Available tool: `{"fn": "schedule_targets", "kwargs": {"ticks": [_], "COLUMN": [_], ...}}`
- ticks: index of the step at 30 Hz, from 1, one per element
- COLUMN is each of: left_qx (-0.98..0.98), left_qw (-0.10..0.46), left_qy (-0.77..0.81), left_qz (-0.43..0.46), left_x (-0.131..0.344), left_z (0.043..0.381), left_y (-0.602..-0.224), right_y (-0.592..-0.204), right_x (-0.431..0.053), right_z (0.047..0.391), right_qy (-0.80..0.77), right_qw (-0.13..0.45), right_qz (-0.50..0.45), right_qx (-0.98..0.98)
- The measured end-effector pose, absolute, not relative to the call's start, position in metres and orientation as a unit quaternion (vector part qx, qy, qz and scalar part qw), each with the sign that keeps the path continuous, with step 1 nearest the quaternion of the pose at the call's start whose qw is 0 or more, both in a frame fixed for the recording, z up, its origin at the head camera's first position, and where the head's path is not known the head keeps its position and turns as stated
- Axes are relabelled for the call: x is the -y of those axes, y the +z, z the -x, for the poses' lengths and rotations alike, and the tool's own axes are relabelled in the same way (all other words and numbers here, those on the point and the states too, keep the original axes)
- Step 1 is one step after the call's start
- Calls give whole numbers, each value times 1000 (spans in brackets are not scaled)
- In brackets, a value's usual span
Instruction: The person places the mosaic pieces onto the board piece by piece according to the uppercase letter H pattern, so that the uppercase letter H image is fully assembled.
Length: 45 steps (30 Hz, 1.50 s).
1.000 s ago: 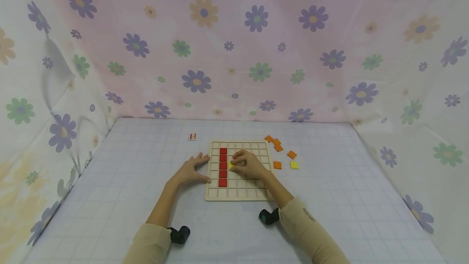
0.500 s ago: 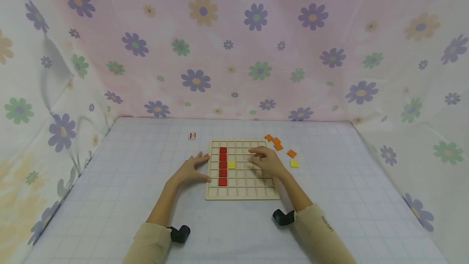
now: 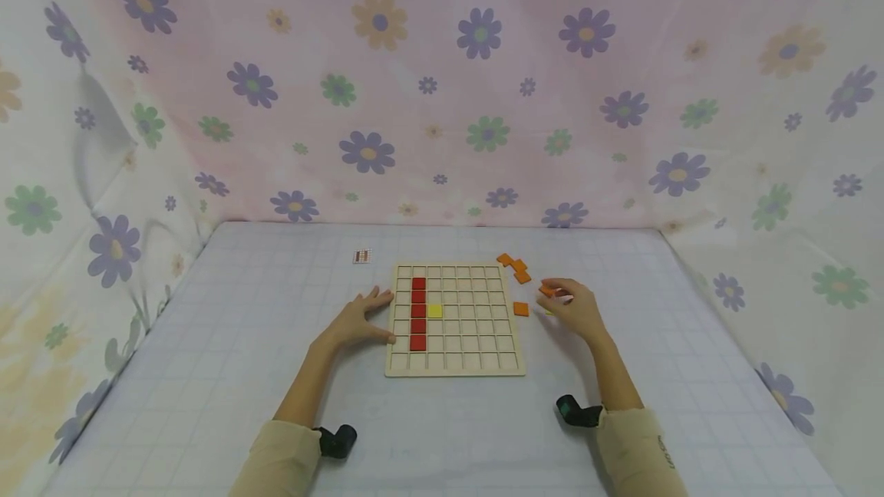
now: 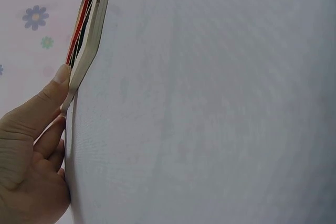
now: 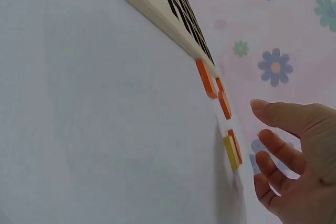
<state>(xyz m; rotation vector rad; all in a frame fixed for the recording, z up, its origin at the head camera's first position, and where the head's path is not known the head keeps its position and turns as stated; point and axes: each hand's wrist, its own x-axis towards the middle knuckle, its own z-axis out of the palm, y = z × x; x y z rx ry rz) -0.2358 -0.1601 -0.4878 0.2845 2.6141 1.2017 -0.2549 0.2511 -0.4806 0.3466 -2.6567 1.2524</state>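
Note:
A wooden grid board (image 3: 476, 363) lies on the table, with a column of several red square tiles (image 3: 417, 311) and one yellow tile (image 3: 434, 311) in its cells. My left hand (image 3: 357, 322) rests at the board's left edge, thumb and fingers spread apart. To the right of the board, my right hand (image 3: 576, 311) hovers low over a loose orange tile (image 3: 547, 291) and partly covers a second yellow tile (image 3: 549, 312). In the right wrist view its thumb and fingers are parted with nothing between them, and that yellow tile (image 5: 231, 153) stands out beside the orange one.
Nearest the board's right edge lies one orange tile (image 3: 521, 309). Several more orange tiles (image 3: 522, 277) lie by the upper right corner. A small printed card (image 3: 362, 256) sits beyond the board's upper left. Flowered cloth (image 3: 442, 98) hangs behind the table.
My right hand has let go of the yellow tile in the board, beside the red column, and moved right to the loose tiles. My left hand has stayed at the board's edge.

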Motion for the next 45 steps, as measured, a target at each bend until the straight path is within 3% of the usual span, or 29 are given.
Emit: {"fn": "schedule_targets", "kwargs": {"ticks": [6, 10, 27, 36, 45], "left_qx": [-898, -898, -901, -909, -909], "left_qw": [126, 127, 130, 126, 123], "left_qy": [410, 411, 401, 380, 377], "left_qz": [-94, -92, -101, -118, -126], "left_x": [162, 162, 159, 161, 158], "left_z": [236, 235, 234, 236, 238], "left_y": [-489, -489, -482, -481, -476], "right_y": [-483, -484, -481, -480, -479], "right_x": [-270, -270, -258, -234, -191], "right_z": [250, 250, 252, 259, 264], "right_qy": [386, 371, 354, 415, 445], "right_qw": [15, -14, -17, 43, 13], "right_qz": [-62, -77, -71, -133, -210], "right_qx": [920, 925, 932, 899, 870]}}
